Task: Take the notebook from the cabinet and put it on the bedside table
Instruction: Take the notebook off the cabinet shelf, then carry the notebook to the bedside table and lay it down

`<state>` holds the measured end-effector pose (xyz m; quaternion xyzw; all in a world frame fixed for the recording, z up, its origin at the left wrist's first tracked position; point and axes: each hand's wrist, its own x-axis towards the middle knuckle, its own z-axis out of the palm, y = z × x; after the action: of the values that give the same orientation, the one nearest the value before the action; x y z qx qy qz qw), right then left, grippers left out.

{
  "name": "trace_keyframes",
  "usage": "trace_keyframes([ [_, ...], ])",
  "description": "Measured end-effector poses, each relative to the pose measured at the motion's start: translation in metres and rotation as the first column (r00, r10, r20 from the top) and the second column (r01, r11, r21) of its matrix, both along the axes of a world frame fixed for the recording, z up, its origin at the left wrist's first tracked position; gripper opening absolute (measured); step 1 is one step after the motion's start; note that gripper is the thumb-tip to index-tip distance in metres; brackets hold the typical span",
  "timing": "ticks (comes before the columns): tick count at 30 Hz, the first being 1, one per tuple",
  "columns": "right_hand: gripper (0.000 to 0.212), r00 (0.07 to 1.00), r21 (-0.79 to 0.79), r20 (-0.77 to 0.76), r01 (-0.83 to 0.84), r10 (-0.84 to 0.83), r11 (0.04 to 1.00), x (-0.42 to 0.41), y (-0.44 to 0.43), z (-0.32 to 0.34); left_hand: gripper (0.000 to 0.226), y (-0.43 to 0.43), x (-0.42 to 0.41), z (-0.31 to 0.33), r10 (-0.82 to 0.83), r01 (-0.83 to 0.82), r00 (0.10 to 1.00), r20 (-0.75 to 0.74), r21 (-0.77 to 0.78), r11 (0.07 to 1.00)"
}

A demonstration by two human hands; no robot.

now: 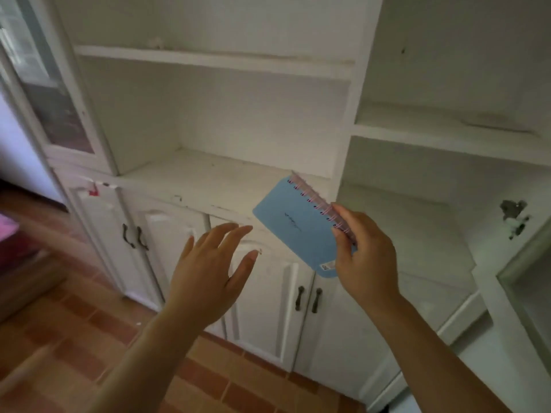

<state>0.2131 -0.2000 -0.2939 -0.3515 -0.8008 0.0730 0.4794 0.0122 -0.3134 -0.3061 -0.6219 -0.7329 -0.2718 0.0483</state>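
Right hand pinches the blue notebook by its spiral edge, in the air before the white cabinet; left hand, fingers spread and empty, sits at the notebook's eight o'clock

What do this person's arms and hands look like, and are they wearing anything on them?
Both forearms are bare: no sleeves reach into view. The left hand and the right hand wear no gloves, and I can see no rings, watch or bracelet on either. The fingernails look short and unpainted, though the picture is slightly blurred, so fine details may be missed.
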Motion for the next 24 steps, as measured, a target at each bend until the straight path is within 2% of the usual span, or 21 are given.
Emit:
trace_keyframes([
  [6,0.034,0.968,-0.081,0.113,-0.216,0.224,0.973,-0.074,-0.051,-0.019,0.057,-0.090,-0.044,-0.031,0.240,-0.232,0.967,0.087,-0.094,0.968],
  [12,0.036,0.887,-0.144,0.198,-0.394,0.416,0.908,-0.170,-0.121,-0.035,0.061,-0.198,-0.104,-0.046,0.454,-0.436,0.877,0.161,-0.136,0.890],
  [20,0.036,0.725,-0.243,0.187,-0.619,0.663,0.747,-0.325,-0.251,-0.054,0.051,-0.357,-0.213,-0.052,0.676,-0.671,0.707,0.209,-0.106,0.734],
  [24,0.036,0.609,-0.272,0.189,-0.721,0.770,0.637,-0.389,-0.314,-0.062,0.050,-0.427,-0.240,-0.055,0.778,-0.772,0.598,0.193,-0.122,0.624],
])
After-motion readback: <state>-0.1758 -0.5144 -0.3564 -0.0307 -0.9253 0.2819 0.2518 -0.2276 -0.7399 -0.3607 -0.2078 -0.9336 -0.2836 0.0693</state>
